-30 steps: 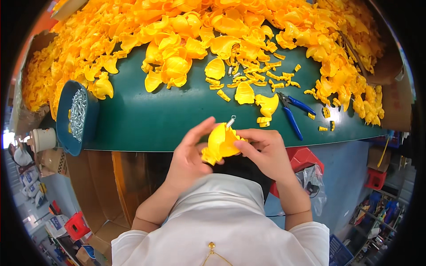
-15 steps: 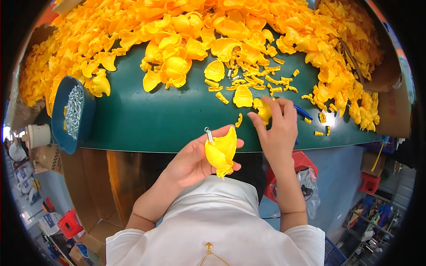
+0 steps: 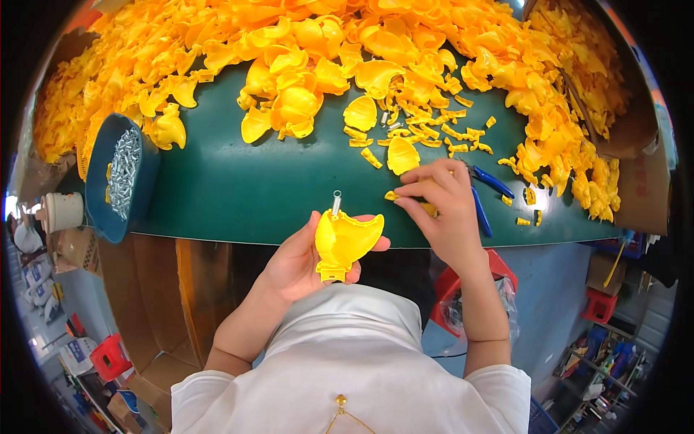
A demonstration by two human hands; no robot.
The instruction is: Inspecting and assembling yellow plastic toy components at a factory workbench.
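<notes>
My left hand [image 3: 288,269] is closed around a curved, hollow yellow plastic shell [image 3: 345,237], its open side facing up. A small metal cylinder with a ring on top [image 3: 336,204] stands at the shell's upper left edge. Above the table, my right hand [image 3: 447,210] is closed, thumb and fingers bent together, with a small yellow plastic piece [image 3: 391,195] at its fingertips. More yellow plastic shows below its fingers, mostly hidden by the hand. Just right of this hand lie blue-handled pliers [image 3: 494,182], partly covered.
Yellow shells [image 3: 296,105] are heaped across the back of the green table [image 3: 231,188]. Yellow scraps [image 3: 434,130] lie before the heap. A dark blue tub [image 3: 148,192] of small metal cylinders stands left, beside a white pot [image 3: 63,211]. A red stool [image 3: 502,267] is below the table edge.
My left hand has moved slightly left and turned the shell more upright, its hollow side now showing. My right hand has come lower and leftward to the small yellow piece, uncovering more of the pliers.
</notes>
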